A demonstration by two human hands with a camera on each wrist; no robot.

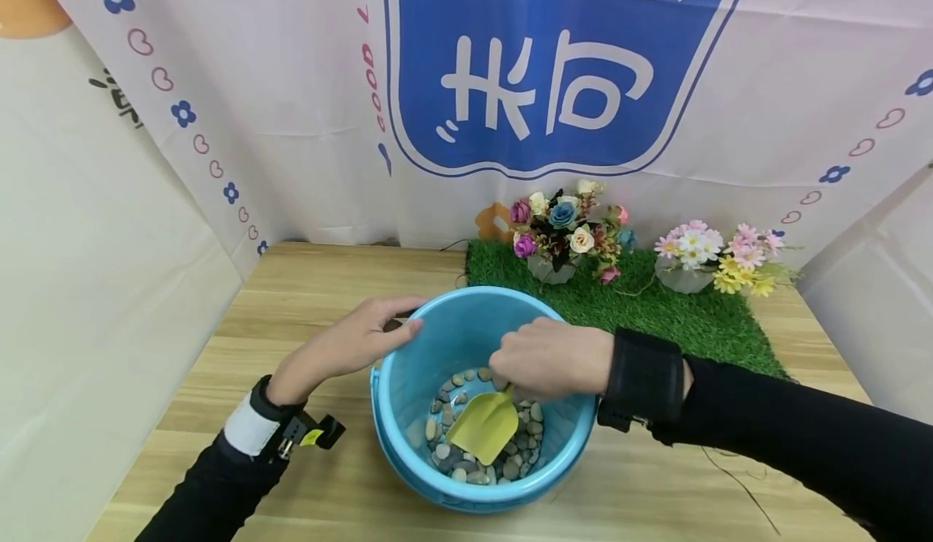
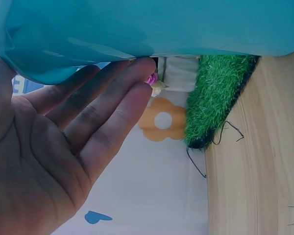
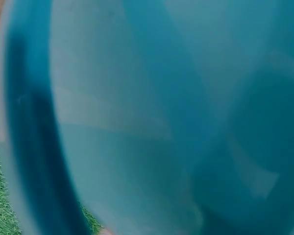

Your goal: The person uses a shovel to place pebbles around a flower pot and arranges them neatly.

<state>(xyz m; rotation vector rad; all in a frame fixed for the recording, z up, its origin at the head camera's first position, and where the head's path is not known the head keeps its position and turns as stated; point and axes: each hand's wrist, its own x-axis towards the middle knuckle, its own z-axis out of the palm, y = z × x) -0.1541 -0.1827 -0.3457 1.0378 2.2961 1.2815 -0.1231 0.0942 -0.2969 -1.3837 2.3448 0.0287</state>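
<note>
A light blue bucket (image 1: 397, 445) stands on the wooden table with pebbles (image 1: 477, 477) spread over its bottom. My left hand (image 1: 350, 339) holds the bucket at its left rim, thumb at the edge and fingers along the outside. In the left wrist view those fingers (image 2: 105, 139) lie nearly straight against the blue wall. Inside the bucket, my right hand (image 1: 550, 356) grips a yellow-green toy shovel (image 1: 484, 427) by its handle, mostly hidden in the fist. The shovel's blade tilts down over the stones. Blue bucket wall (image 3: 137, 161) fills the right wrist view.
A green turf mat (image 1: 700, 323) lies behind and to the right of the bucket. On it stand a pot of mixed flowers (image 1: 564, 234) and a pot of daisies (image 1: 692, 258). A printed cloth (image 1: 306, 121) hangs behind the wooden table (image 1: 240, 323).
</note>
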